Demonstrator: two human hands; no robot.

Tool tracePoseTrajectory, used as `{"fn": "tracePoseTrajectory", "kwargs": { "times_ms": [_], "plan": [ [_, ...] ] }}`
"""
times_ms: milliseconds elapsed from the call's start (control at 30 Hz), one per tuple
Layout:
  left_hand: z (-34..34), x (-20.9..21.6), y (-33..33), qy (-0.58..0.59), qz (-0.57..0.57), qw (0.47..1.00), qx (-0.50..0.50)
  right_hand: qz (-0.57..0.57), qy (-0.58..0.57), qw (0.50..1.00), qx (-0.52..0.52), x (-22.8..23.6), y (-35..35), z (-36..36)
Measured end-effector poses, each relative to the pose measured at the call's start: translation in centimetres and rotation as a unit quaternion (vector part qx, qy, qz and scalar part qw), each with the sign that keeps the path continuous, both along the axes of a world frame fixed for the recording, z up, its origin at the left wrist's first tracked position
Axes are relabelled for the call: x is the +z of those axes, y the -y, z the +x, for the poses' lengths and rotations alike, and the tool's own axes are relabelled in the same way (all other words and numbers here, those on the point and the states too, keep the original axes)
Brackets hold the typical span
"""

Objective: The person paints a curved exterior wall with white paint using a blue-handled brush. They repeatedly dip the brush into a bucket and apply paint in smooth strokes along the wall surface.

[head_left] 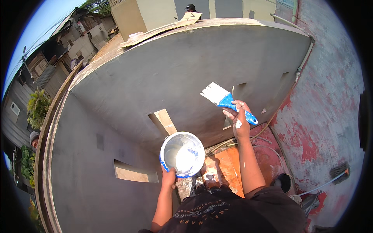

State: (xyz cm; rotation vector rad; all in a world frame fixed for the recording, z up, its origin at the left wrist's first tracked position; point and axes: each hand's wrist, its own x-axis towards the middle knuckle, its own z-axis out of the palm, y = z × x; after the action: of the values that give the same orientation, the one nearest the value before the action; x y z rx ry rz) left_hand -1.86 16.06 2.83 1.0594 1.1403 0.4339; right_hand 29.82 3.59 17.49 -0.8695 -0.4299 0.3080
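My right hand (239, 121) grips a wide paintbrush (225, 100) by its blue handle, the white-loaded bristles pointing up and left toward the grey parapet wall (186, 70). My left hand (168, 177) holds a round paint bucket (182, 153) by its lower rim, blue on the outside and holding white paint. The bucket hangs in front of the wall's inner corner, below and left of the brush. The brush is apart from both the wall and the bucket.
Rectangular slots (132, 172) pierce the curved grey wall. Orange floor tiles (227, 163) lie below me, and a red, peeling wall (326, 116) rises at right. A dark pot (284, 182) and a broom (339, 171) sit at lower right. A person's head (190, 7) shows beyond the wall top.
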Motion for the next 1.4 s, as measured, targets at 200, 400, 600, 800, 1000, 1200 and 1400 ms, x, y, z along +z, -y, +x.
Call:
{"fn": "tracePoseTrajectory", "kwargs": {
  "times_ms": [200,400,600,800,1000,1200,1400],
  "plan": [
    [-0.7,-0.3,-2.7,0.016,-0.014,0.998,-0.054,0.145,0.127,0.973,-0.129,9.2,-9.5,1.3],
    [-0.2,-0.9,-4.6,0.018,-0.023,0.996,-0.081,0.155,0.164,0.963,-0.148,8.1,-13.9,2.4],
    [0.7,-1.3,-5.8,0.059,-0.009,0.996,-0.062,0.081,0.062,0.978,-0.184,5.8,-12.0,0.0],
    [1.2,-1.0,-6.4,0.059,0.001,0.996,-0.061,0.162,0.185,0.957,-0.156,11.9,-13.7,1.6],
    [1.3,-1.4,-7.4,0.057,0.007,0.996,-0.074,0.057,0.073,0.98,-0.177,10.0,-13.0,-1.3],
    [1.6,-1.2,-8.0,0.015,0.029,0.994,-0.108,0.16,0.21,0.953,-0.148,11.7,-14.9,0.2],
    [1.1,-0.7,-7.8,0.009,-0.025,0.995,-0.092,0.184,0.088,0.952,-0.229,11.9,-14.4,1.1]
  ]
}}
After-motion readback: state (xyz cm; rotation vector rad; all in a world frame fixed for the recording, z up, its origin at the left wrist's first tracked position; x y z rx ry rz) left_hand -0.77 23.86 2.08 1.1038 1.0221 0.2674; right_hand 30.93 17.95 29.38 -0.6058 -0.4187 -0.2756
